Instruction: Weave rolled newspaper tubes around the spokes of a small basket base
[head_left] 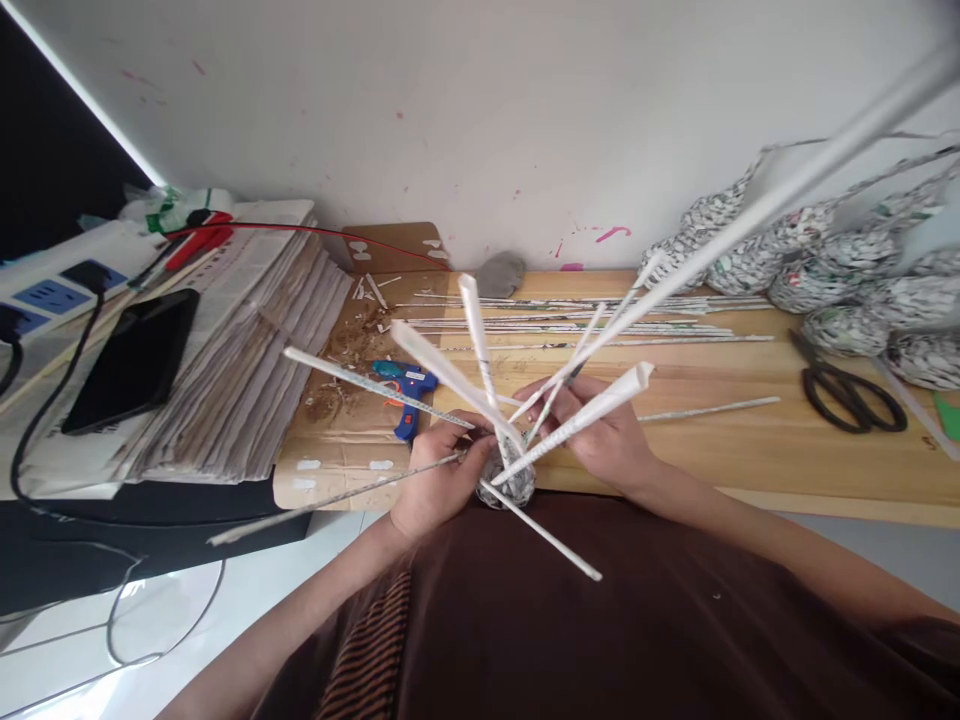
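A small woven ball of rolled newspaper (pixel 511 492) sits at the table's front edge, against the dark shirt. Several white paper tubes stick out of it in all directions. My left hand (pixel 442 470) grips the ball's left side, thumb and fingers closed at the bases of the tubes. My right hand (pixel 596 430) is at the upper right of the ball, fingers pinched round a paper tube (pixel 570 372). One long tube (pixel 720 240) rises toward the upper right, close to the camera. Tubes partly hide the fingertips.
Loose paper rods (pixel 660 330) lie behind the hands. A blue glue gun (pixel 411 395) rests on cardboard (pixel 300 480) at left, near a newspaper stack (pixel 277 350) with a phone (pixel 135 355). Black scissors (pixel 851 395) and several woven paper pieces (pixel 847 260) are at right.
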